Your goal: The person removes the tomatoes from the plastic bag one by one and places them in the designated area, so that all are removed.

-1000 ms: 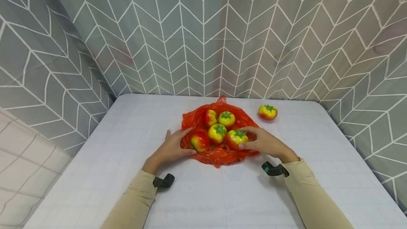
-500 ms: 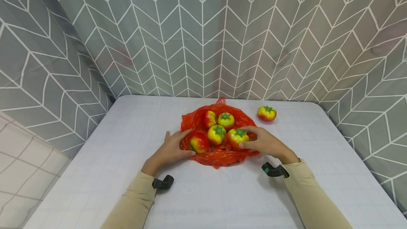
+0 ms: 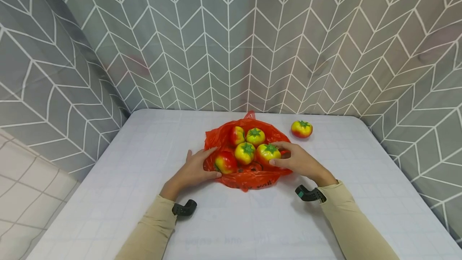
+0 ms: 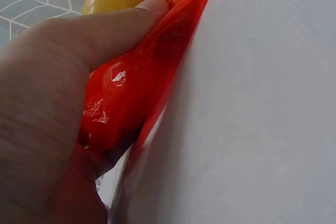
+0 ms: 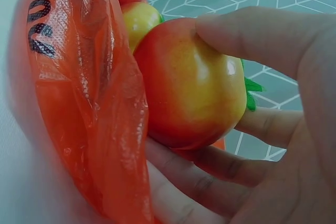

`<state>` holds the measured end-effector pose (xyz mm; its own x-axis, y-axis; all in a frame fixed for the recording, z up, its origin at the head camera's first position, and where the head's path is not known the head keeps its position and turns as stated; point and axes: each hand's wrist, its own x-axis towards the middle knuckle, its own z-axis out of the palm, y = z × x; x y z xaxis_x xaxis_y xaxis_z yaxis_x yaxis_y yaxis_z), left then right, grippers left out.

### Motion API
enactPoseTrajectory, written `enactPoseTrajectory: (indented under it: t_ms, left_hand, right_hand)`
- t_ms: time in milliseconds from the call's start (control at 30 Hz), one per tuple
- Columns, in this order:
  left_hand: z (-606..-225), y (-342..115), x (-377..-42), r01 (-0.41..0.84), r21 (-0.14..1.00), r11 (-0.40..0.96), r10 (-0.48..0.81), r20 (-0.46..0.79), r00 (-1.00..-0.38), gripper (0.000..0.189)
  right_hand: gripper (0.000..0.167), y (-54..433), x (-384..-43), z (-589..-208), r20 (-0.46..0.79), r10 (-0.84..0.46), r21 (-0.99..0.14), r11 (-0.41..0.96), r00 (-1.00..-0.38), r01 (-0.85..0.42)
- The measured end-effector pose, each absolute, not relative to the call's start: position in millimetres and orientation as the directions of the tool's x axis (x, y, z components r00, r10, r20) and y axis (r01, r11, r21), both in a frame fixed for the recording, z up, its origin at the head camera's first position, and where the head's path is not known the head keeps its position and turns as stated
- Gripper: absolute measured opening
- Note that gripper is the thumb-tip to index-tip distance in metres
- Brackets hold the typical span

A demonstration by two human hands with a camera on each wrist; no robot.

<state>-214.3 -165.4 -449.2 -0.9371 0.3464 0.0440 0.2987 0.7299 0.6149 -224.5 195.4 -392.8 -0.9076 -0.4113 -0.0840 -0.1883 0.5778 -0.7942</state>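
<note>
A red plastic bag (image 3: 249, 181) lies spread on the table with several fruits in it. My right hand (image 3: 299, 163) holds a red-and-yellow tomato (image 3: 268, 153) with a green star-shaped top at the bag's right side. In the right wrist view, thumb and fingers curl round this tomato (image 5: 194, 87). My left hand (image 3: 193, 170) holds the bag's left side, its thumb on the bag's plastic (image 4: 121, 87) in the left wrist view. Beside that thumb sits a red-and-yellow fruit (image 3: 225, 162). Two more green-topped tomatoes and another red-and-yellow fruit (image 3: 237, 135) lie behind.
One more tomato (image 3: 301, 129) lies on the white table (image 3: 231, 220) outside the bag, at the back right. Grey curtains (image 3: 231, 43) with a white zigzag pattern stand behind and at the sides. A black band (image 3: 185, 208) sits on each wrist.
The head view has shifted very slightly. Both hands stay where they were, the right one on the same tomato and the left one at the bag.
</note>
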Motion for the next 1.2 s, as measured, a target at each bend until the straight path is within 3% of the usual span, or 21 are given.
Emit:
enactPoseTrajectory:
  t_ms: [800,1200]
  left_hand:
    - [-449,-165,-213,0.291,0.613,0.734,0.338,0.042,-0.940,0.090]
    - [-447,-166,-214,0.304,0.614,0.728,0.345,0.054,-0.937,0.089]
  right_hand:
    - [0.063,196,-221,-386,0.006,-0.407,-0.797,0.549,-0.913,-0.250]
    - [0.067,198,-221,-381,-0.022,-0.400,-0.794,0.564,-0.916,-0.227]
